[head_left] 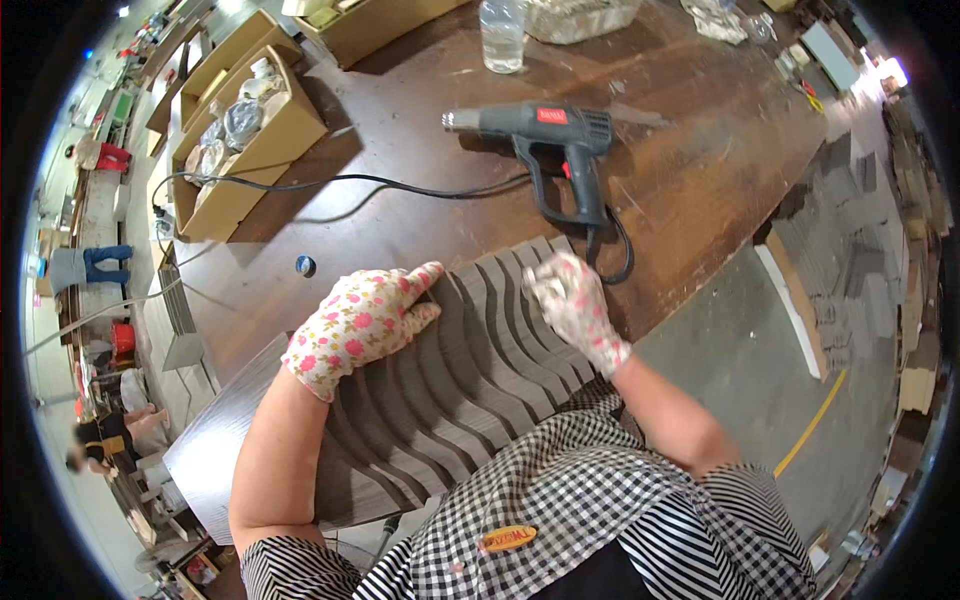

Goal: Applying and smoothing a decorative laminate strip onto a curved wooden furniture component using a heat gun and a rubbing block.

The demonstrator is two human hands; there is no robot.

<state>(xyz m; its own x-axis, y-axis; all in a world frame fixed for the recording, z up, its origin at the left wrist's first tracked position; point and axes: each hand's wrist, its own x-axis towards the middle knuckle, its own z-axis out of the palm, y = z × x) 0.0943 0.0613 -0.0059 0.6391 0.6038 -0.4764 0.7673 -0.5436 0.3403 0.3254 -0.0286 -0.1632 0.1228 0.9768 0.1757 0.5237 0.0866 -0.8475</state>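
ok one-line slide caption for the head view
Gloved left hand and right hand rest on fanned dark curved panels, heat gun beyond.

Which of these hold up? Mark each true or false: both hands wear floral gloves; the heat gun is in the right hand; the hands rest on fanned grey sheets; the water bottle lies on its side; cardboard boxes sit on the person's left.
1. Both hands wear floral gloves. True: the left hand and the right hand are gloved.
2. The heat gun is in the right hand. False: the heat gun lies on the wooden table, untouched.
3. The hands rest on fanned grey sheets. True: both touch the grey sheets.
4. The water bottle lies on its side. False: the water bottle stands upright.
5. Cardboard boxes sit on the person's left. True: the cardboard boxes are there.
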